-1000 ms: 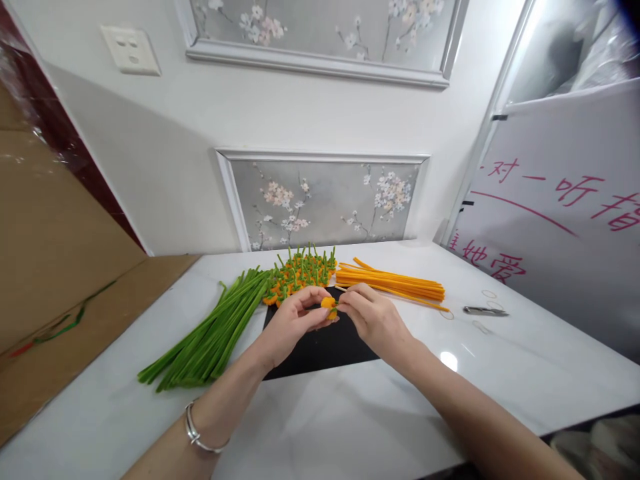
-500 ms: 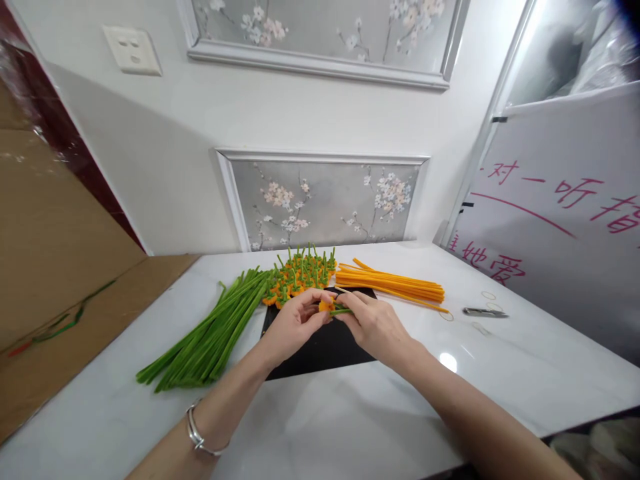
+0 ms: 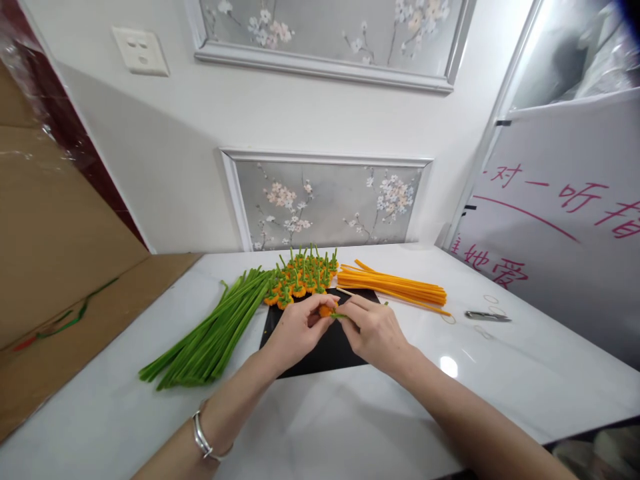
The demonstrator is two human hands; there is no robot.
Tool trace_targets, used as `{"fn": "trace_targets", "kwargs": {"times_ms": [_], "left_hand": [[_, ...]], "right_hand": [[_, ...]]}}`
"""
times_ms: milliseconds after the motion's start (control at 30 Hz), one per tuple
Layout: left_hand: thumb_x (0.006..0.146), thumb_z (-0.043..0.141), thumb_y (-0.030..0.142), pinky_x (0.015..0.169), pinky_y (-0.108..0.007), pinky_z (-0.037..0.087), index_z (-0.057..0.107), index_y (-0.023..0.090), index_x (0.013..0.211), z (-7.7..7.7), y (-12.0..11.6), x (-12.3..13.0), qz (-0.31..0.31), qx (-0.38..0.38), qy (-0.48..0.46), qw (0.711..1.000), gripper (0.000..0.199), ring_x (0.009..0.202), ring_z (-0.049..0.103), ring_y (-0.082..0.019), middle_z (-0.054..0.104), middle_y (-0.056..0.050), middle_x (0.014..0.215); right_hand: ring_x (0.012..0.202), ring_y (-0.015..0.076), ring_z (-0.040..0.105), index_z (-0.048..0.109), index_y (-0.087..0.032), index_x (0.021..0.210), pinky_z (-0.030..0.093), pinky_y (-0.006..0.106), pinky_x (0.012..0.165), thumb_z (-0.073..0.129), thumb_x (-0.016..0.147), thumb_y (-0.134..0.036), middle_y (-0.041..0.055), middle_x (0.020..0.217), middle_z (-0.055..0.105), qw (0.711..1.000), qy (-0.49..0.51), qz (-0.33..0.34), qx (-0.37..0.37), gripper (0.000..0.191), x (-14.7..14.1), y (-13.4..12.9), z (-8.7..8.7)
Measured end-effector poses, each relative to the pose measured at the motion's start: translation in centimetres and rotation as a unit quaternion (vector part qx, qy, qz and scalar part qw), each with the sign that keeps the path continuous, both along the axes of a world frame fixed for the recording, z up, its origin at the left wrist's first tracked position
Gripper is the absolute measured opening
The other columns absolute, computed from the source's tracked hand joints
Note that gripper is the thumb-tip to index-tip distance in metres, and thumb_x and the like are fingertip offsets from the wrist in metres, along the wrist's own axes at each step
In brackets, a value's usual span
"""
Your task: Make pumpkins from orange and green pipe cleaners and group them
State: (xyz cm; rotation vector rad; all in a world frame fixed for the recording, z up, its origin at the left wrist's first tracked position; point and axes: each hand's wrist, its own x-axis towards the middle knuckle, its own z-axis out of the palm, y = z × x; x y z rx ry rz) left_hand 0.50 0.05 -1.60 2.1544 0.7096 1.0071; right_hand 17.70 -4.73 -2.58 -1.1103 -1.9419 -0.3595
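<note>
My left hand [image 3: 299, 333] pinches a small orange flower [image 3: 326, 311] between thumb and fingers, above a black mat [image 3: 325, 350]. Close against its right side, my right hand [image 3: 373, 328] is closed on a green stem [image 3: 340, 315] that meets the flower; a green tip shows past its knuckles. Just behind the hands, a cluster of orange flowers with upright green stems [image 3: 303, 277] covers the back of the mat. A thin pale stick [image 3: 345, 291] lies by my right fingers.
Green fuzzy stems [image 3: 213, 333] lie in a bundle at the left, orange ones [image 3: 395, 285] at the back right. Farther right are a metal clipper-like tool [image 3: 487, 316] and thin rubber bands [image 3: 491, 299]. Cardboard [image 3: 60, 267] stands at the left; a wall [image 3: 175, 200] is behind the table.
The fingers of both hands have shifted slightly around the flower and stem. A green tip now shows beyond my right hand. The whole view has moved a little.
</note>
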Motion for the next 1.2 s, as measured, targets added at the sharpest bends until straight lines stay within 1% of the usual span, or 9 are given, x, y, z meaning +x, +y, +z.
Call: {"fn": "trace_targets", "kwargs": {"times_ms": [167, 433, 533, 633, 833, 933, 1033, 1100, 1200], "left_hand": [[0.085, 0.05, 0.013, 0.084, -0.029, 0.052, 0.06, 0.02, 0.106, -0.4, 0.1, 0.0, 0.033, 0.07, 0.06, 0.995, 0.025, 0.102, 0.065, -0.019, 0.066, -0.007, 0.117], [0.084, 0.052, 0.012, 0.085, -0.028, 0.052, 0.058, 0.02, 0.115, -0.6, 0.1, 0.2, 0.01, 0.034, 0.03, 0.999, 0.032, 0.095, 0.065, -0.017, 0.067, -0.005, 0.107], [0.084, 0.051, 0.011, 0.085, -0.028, 0.052, 0.06, 0.021, 0.115, -0.4, -0.2, 0.1, 0.003, 0.029, 0.032, 0.999, 0.034, 0.09, 0.065, -0.016, 0.067, -0.004, 0.105], [0.084, 0.05, 0.011, 0.085, -0.029, 0.052, 0.061, 0.022, 0.114, -0.5, -0.3, 0.2, 0.003, 0.019, 0.019, 1.0, 0.034, 0.089, 0.065, -0.016, 0.067, -0.005, 0.106], [0.082, 0.049, 0.01, 0.089, -0.03, 0.051, 0.059, 0.018, 0.102, -0.4, -0.5, 0.7, -0.026, -0.074, -0.061, 0.995, 0.024, 0.094, 0.065, -0.016, 0.064, -0.008, 0.114], [0.081, 0.054, 0.014, 0.091, -0.031, 0.05, 0.059, 0.017, 0.095, 0.2, -0.7, 0.8, -0.03, -0.133, -0.089, 0.987, 0.015, 0.1, 0.064, -0.018, 0.064, -0.009, 0.115], [0.08, 0.06, 0.02, 0.084, -0.03, 0.053, 0.059, 0.016, 0.099, 0.5, -0.8, 0.7, -0.042, -0.218, -0.117, 0.968, 0.019, 0.089, 0.066, -0.016, 0.066, -0.009, 0.111], [0.08, 0.065, 0.023, 0.082, -0.029, 0.053, 0.059, 0.016, 0.102, 0.4, -0.6, 0.6, -0.059, -0.268, -0.142, 0.951, 0.024, 0.083, 0.066, -0.013, 0.067, -0.007, 0.106], [0.076, 0.071, 0.027, 0.087, -0.03, 0.053, 0.062, 0.016, 0.098, 0.3, -0.4, 0.5, -0.069, -0.317, -0.178, 0.929, 0.026, 0.088, 0.066, -0.014, 0.068, -0.005, 0.102]], "right_hand": [[0.061, 0.0138, 0.057, 0.065, -0.017, 0.086, 0.035, 0.025, 0.055, 0.049, 0.092, -0.02, 0.003, 0.072, 0.063, 0.996, -0.082, -0.024, 0.03, 0.018, 0.1, 0.1, -0.1], [0.054, 0.0125, 0.054, 0.063, -0.016, 0.082, 0.028, 0.027, 0.051, 0.046, 0.093, -0.014, 0.002, 0.066, 0.062, 0.986, -0.139, -0.072, 0.06, 0.021, -0.1, 0.4, -0.5], [0.056, 0.0123, 0.055, 0.064, -0.017, 0.082, 0.028, 0.026, 0.052, 0.047, 0.092, -0.017, 0.003, 0.07, 0.065, 0.993, -0.107, -0.05, 0.013, 0.02, -0.1, 0.7, -0.7], [0.06, 0.0127, 0.057, 0.065, -0.018, 0.079, 0.031, 0.023, 0.054, 0.048, 0.091, -0.02, 0.0025, 0.071, 0.066, 0.996, 0.003, 0.002, -0.092, 0.02, -0.2, 0.9, -0.5], [0.051, 0.0094, 0.047, 0.057, -0.017, 0.059, 0.033, 0.021, 0.051, 0.048, 0.089, -0.023, -0.0015, 0.057, 0.059, 0.931, 0.194, 0.107, -0.29, 0.032, 0.2, 1.0, 0.4], [0.049, 0.0084, 0.041, 0.058, -0.016, 0.059, 0.031, 0.021, 0.049, 0.049, 0.089, -0.028, -0.0018, 0.056, 0.055, 0.89, 0.251, 0.161, -0.344, 0.034, 0.4, 1.0, 0.7], [0.045, 0.0074, 0.036, 0.061, -0.014, 0.068, 0.029, 0.02, 0.044, 0.046, 0.092, -0.034, -0.0019, 0.056, 0.054, 0.845, 0.292, 0.202, -0.4, 0.035, 0.7, 1.0, 0.7], [0.045, 0.008, 0.04, 0.062, -0.015, 0.077, 0.033, 0.021, 0.044, 0.042, 0.094, -0.032, -0.0006, 0.061, 0.058, 0.861, 0.271, 0.209, -0.376, 0.031, 0.9, 1.0, 0.5], [0.063, 0.013, 0.056, 0.063, -0.017, 0.093, 0.046, 0.025, 0.058, 0.043, 0.093, -0.02, 0.0036, 0.078, 0.064, 0.94, 0.18, 0.178, -0.227, 0.02, 1.2, 1.1, 0.2]]}}
